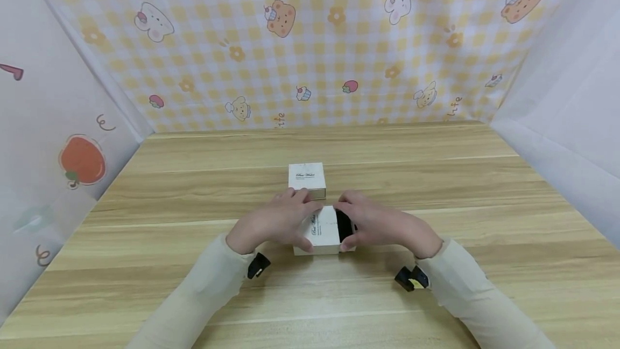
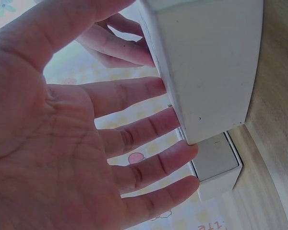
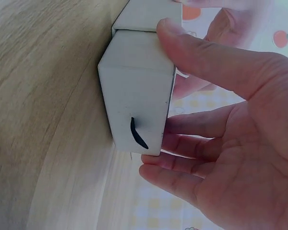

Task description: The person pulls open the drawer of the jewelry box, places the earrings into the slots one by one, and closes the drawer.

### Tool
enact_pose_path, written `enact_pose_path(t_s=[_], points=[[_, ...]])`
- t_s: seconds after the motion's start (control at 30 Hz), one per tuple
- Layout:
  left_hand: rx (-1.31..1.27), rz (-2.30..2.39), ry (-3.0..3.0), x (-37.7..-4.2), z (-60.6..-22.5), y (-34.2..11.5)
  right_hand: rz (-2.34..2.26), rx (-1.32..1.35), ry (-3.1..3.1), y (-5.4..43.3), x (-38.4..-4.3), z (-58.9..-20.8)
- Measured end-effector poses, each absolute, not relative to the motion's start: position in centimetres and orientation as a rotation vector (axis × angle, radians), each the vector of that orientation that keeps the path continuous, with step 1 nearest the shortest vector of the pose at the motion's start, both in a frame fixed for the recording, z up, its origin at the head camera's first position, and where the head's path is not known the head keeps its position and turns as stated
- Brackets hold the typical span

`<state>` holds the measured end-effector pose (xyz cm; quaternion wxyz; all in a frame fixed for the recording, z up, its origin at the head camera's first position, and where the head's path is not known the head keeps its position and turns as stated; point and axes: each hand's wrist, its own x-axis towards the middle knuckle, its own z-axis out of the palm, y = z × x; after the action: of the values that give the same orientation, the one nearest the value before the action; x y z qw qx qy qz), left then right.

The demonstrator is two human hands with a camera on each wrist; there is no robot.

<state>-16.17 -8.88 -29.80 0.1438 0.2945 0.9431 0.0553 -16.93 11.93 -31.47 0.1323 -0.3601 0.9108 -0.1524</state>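
A white drawer box (image 1: 327, 230) with black lettering lies on the table, its inner drawer (image 3: 134, 103) partly out on the right. The drawer's dark inside shows in the head view. On its end face, in the right wrist view, is a small black pull ribbon (image 3: 138, 134). My left hand (image 1: 278, 220) holds the outer sleeve across its width, thumb on the near side and fingertips at the far side. With thumb and fingers on opposite sides, my right hand (image 1: 375, 222) grips the drawer end.
Just behind the held box stands a second white box (image 1: 307, 178) with similar lettering, close to my left fingertips. The wood-grain table (image 1: 203, 176) meets a yellow checked cloth (image 1: 315, 58) at the back. White cloth hangs on both sides.
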Motion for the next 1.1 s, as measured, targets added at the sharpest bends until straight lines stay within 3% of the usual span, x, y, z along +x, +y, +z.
enact_pose_path(t_s=[0.73,1.1], points=[[0.843,0.146,2.715,-16.26,-29.9,-8.95,-0.436,-1.055,2.647,12.0,-17.02,-31.57],[0.829,0.167,2.711,-16.29,-29.84,-9.04,-0.463,-0.903,2.627,12.74,-17.38,-30.67]])
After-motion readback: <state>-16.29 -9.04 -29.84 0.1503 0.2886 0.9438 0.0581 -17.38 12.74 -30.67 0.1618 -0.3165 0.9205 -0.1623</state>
